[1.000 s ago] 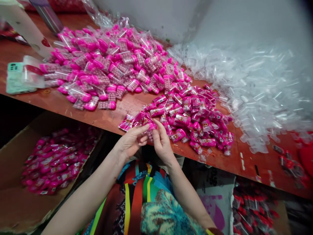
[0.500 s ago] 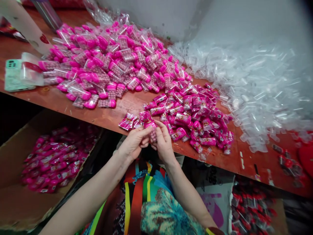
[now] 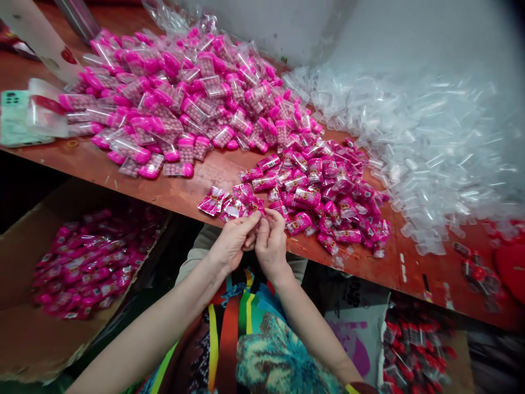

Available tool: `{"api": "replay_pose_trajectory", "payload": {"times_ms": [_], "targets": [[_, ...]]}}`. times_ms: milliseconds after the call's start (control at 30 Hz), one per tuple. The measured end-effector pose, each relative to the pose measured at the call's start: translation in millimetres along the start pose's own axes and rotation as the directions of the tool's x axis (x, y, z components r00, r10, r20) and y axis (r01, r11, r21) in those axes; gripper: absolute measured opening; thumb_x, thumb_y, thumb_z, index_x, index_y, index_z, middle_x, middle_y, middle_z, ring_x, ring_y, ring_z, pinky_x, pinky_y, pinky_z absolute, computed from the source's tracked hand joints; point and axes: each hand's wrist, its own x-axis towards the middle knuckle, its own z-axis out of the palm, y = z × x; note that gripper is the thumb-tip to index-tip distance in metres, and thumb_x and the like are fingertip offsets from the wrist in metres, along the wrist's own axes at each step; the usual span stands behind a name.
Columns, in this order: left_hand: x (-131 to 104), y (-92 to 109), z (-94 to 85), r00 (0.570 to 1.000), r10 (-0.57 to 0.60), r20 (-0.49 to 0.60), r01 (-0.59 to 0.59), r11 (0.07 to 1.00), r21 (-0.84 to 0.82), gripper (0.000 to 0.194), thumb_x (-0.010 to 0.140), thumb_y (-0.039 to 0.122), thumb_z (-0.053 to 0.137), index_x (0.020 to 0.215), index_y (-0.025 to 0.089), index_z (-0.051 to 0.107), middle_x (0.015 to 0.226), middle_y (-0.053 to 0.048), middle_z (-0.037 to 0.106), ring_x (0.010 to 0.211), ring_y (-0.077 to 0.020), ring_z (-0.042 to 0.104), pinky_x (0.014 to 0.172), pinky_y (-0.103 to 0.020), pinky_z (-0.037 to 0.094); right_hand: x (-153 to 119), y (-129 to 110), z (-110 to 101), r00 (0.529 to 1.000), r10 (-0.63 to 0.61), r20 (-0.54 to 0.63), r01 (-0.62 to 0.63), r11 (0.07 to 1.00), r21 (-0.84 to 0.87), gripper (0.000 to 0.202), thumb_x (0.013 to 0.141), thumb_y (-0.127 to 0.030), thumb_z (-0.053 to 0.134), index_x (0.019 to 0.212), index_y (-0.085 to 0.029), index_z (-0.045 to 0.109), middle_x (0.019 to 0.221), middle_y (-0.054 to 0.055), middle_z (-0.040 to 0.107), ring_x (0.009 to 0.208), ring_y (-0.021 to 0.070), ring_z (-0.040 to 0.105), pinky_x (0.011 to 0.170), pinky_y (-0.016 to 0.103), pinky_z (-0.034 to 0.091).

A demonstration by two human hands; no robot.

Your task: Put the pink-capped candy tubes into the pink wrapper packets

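My left hand (image 3: 234, 238) and my right hand (image 3: 271, 241) meet at the table's front edge, fingers closed around a small pink wrapper (image 3: 257, 204) whose top shows above the fingertips. What else is between the fingers is hidden. Just beyond them lie a few loose pink wrappers (image 3: 213, 201). To the right is a heap of pink wrapped packets (image 3: 311, 191). Behind, at the left, rises a big pile of clear containers (image 3: 184, 104) with pink caps and small pink balls inside.
Clear empty tubes (image 3: 426, 148) are heaped at the right. A phone (image 3: 18, 120) lies on the red table (image 3: 164, 191) at the far left. Below stand a carton (image 3: 24, 339) of pink packets and a container of red-capped items (image 3: 410, 350).
The pink-capped container with small balls, visible between my fingers before, is now hidden, and a pink wrapper shows there. My hands have drawn closer together. The view has shifted slightly.
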Motion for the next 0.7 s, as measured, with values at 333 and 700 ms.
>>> {"api": "replay_pose_trajectory", "payload": {"times_ms": [333, 700], "targets": [[0, 10, -3.9, 1.000, 0.002, 0.002, -0.002, 0.999, -0.040, 0.031, 0.077, 0.040, 0.072, 0.070, 0.012, 0.059, 0.048, 0.005, 0.045, 0.037, -0.0013, 0.026, 0.039, -0.017, 0.017, 6, -1, 2, 0.974, 0.198, 0.111, -0.222, 0.934, 0.281, 0.026, 0.097, -0.038, 0.041, 0.116, -0.021, 0.046, 0.085, 0.002, 0.058, 0.064, 0.0114, 0.058, 0.057, 0.023, 0.048], [-1, -10, 3.2, 0.993, 0.040, -0.108, -0.048, 0.996, -0.075, 0.035, 0.073, 0.042, 0.075, 0.067, 0.014, 0.056, 0.043, 0.008, 0.038, 0.036, -0.0015, 0.025, 0.038, -0.018, 0.015, 7, -5, -1, 0.940, 0.320, 0.118, -0.341, 0.885, 0.315, 0.027, 0.094, -0.039, 0.046, 0.115, -0.023, 0.051, 0.081, 0.000, 0.055, 0.064, 0.0111, 0.054, 0.055, 0.022, 0.045]]}}
